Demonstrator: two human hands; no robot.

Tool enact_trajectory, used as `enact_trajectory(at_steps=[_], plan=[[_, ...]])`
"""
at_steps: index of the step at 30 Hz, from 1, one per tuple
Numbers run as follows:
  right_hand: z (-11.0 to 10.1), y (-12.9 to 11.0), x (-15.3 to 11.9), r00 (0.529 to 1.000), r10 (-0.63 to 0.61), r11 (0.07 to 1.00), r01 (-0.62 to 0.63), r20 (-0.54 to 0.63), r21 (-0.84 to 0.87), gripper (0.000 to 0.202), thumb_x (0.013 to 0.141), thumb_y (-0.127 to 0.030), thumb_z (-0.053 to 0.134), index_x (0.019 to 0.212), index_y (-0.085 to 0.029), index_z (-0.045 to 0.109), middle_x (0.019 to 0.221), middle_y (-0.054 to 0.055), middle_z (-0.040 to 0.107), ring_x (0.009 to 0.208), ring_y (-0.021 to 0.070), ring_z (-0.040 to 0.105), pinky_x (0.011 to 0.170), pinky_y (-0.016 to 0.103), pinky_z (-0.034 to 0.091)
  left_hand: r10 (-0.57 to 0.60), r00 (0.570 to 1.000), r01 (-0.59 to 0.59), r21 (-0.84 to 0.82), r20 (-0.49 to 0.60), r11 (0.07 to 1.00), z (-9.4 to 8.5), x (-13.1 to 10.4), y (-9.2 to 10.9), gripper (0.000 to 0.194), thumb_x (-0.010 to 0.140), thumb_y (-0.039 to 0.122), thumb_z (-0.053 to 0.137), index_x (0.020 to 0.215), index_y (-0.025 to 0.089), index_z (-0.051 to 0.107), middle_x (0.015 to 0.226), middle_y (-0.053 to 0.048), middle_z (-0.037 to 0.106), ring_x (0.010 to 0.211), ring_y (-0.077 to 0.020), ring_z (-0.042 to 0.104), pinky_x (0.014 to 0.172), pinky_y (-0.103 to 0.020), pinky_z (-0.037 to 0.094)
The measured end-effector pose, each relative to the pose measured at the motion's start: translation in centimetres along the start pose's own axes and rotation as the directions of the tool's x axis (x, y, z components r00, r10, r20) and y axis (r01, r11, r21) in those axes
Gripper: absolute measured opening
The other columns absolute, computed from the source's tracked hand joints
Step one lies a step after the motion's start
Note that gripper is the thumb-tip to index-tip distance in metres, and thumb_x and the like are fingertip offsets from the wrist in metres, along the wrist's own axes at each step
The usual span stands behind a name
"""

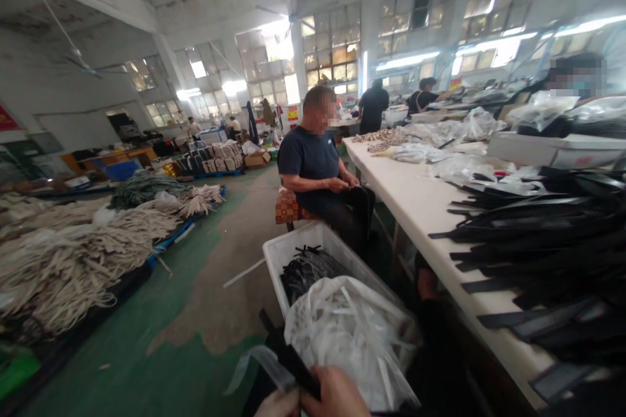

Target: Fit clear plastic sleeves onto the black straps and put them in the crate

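Note:
At the bottom edge, my right hand is closed around a black strap that points up and to the left. Beside it, my left hand, partly cut off by the frame, pinches a translucent plastic strip that curls out to the left of the strap. Just beyond my hands, a white plastic bag filled with pale clear strips bulges over the near part of a white crate. Black straps lie in the crate's far end.
A long pale table on the right carries a heap of black straps and plastic bags. A seated person works beyond the crate; others stand farther back. Piles of beige straps lie on the left over the green floor.

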State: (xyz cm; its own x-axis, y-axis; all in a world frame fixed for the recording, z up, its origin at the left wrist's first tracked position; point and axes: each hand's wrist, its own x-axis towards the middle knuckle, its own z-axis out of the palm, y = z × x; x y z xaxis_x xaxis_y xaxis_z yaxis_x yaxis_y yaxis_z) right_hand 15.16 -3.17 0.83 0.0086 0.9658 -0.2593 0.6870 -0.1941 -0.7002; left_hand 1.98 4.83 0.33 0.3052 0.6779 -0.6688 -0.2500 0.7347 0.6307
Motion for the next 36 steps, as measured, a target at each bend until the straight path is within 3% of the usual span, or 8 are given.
enact_trajectory(at_steps=[4,7,11,14,18,25,31,36], plan=[[-1.0,0.1,-1.0,0.996,-0.052,0.998,0.049,0.066,0.036,0.024,0.085,-0.034,0.057,0.091,-0.017,0.073,0.079,0.007,0.075,0.079,0.0223,0.07,0.066,0.025,0.045,0.028,0.994,-0.04,-0.115,-0.107,0.993,-4.3,-1.1,-2.3,0.017,0.082,0.02,0.07,0.075,0.013,0.056,0.063,0.004,0.052,0.051,-0.0039,0.045,0.05,-0.015,0.041],[-1.6,0.3,-1.4,0.995,-0.048,0.996,0.041,0.089,0.073,0.028,0.085,-0.038,0.056,0.093,-0.018,0.073,0.08,0.007,0.075,0.077,0.0234,0.069,0.065,0.027,0.045,0.04,0.995,-0.049,-0.106,-0.092,0.993,-5.6,-1.9,-2.4,0.033,0.064,0.023,0.085,0.068,0.014,0.053,0.055,0.006,0.048,0.048,-0.0039,0.044,0.049,-0.016,0.041],[-1.6,0.1,-1.3,0.997,-0.007,1.0,0.005,0.073,0.024,0.033,0.087,-0.042,0.052,0.093,-0.017,0.072,0.079,0.009,0.074,0.077,0.0252,0.069,0.063,0.028,0.043,-0.049,0.991,0.054,-0.036,0.123,0.998,-4.1,-2.3,-3.6,0.038,0.054,0.022,0.09,0.074,0.011,0.06,0.059,0.003,0.056,0.048,-0.0049,0.047,0.046,-0.018,0.037],[-2.1,0.3,-1.7,0.993,-0.001,1.0,-0.001,0.122,0.017,0.034,0.087,-0.044,0.052,0.092,-0.016,0.071,0.078,0.008,0.074,0.077,0.0252,0.068,0.062,0.028,0.042,-0.028,0.996,0.034,-0.077,0.08,0.996,-3.5,-2.3,-3.9,0.038,0.053,0.022,0.09,0.075,0.011,0.061,0.059,0.004,0.056,0.048,-0.0047,0.048,0.048,-0.019,0.039],[-2.9,0.9,-2.5,0.985,0.045,0.999,-0.045,0.164,-0.002,0.031,0.087,-0.042,0.052,0.089,-0.017,0.07,0.073,0.006,0.073,0.072,0.0245,0.068,0.059,0.028,0.04,-0.015,1.0,0.013,-0.121,-0.015,0.993,-4.9,-2.1,-3.1,0.033,0.059,0.02,0.087,0.074,0.013,0.059,0.057,0.005,0.053,0.048,-0.0045,0.048,0.049,-0.019,0.041],[-2.3,-0.1,-1.5,0.993,0.019,1.0,-0.018,0.114,-0.013,0.033,0.087,-0.043,0.051,0.088,-0.016,0.07,0.074,0.007,0.072,0.073,0.0241,0.068,0.06,0.027,0.04,-0.085,0.992,0.094,-0.092,0.098,0.991,-3.6,-3.0,-4.4,0.038,0.055,0.024,0.089,0.072,0.013,0.058,0.058,0.004,0.055,0.049,-0.0056,0.049,0.049,-0.021,0.039],[-3.4,0.7,-2.4,0.986,0.066,0.997,-0.072,0.151,0.034,0.028,0.087,-0.041,0.053,0.08,-0.018,0.067,0.063,0.003,0.07,0.061,0.0205,0.066,0.055,0.026,0.04,-0.057,0.998,0.054,-0.13,-0.017,0.99,-4.2,-2.6,-2.3,0.028,0.066,0.018,0.083,0.073,0.013,0.056,0.06,0.005,0.054,0.049,-0.0044,0.048,0.051,-0.019,0.042],[-3.0,0.1,-2.1,0.992,0.042,0.993,-0.055,0.115,0.107,0.029,0.086,-0.042,0.054,0.084,-0.017,0.069,0.065,0.004,0.07,0.061,0.0191,0.065,0.055,0.026,0.041,-0.129,0.987,0.139,-0.114,0.093,0.984,-2.5,-3.7,-4.0,0.031,0.064,0.021,0.085,0.074,0.013,0.057,0.059,0.004,0.053,0.049,-0.0053,0.047,0.051,-0.02,0.042]])
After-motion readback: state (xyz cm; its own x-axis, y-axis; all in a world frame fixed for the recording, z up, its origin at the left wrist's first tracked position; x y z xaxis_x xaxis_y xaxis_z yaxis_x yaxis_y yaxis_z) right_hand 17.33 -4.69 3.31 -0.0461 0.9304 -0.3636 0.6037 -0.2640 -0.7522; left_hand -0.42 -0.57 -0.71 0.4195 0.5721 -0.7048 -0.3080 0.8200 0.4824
